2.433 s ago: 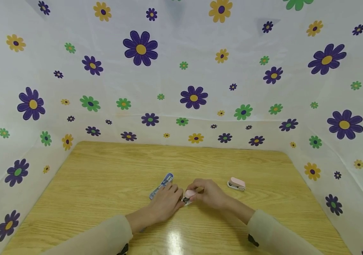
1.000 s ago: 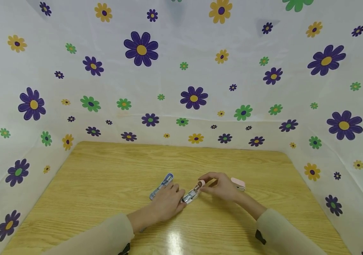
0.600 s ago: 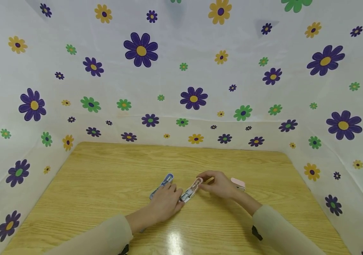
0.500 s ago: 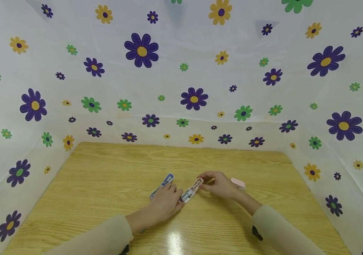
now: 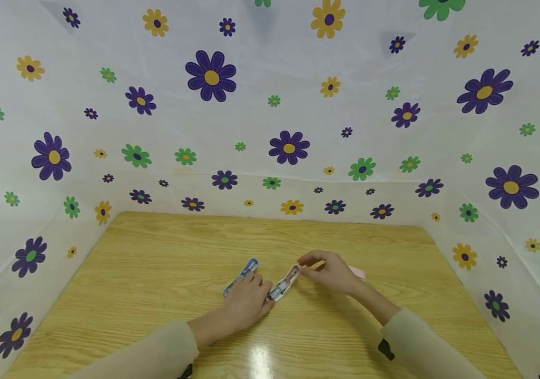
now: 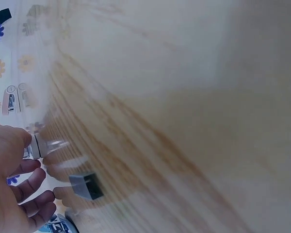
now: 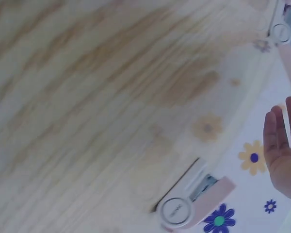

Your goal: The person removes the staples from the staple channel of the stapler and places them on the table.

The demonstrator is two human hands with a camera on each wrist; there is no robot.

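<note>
A pink-and-white stapler lies swung wide, its metal inside facing up. My left hand pinches its near white end between thumb and index finger, the other fingers reaching toward a blue stapler. That blue stapler also lies unfolded, partly hidden by this hand. My right hand is at the far end of the pink lid, fingertips right at its tip. In the right wrist view the fingers are extended beside the lid, holding nothing.
A second pink stapler lies to the right, mostly hidden behind my right hand in the head view. A small dark block sits under the left hand. A flower-printed sheet walls the wooden table on the back and sides.
The stapler's pink lid, earlier folded over its base, has been swung up and out to the far right. My right hand has followed it and released it; the left hand has stayed put.
</note>
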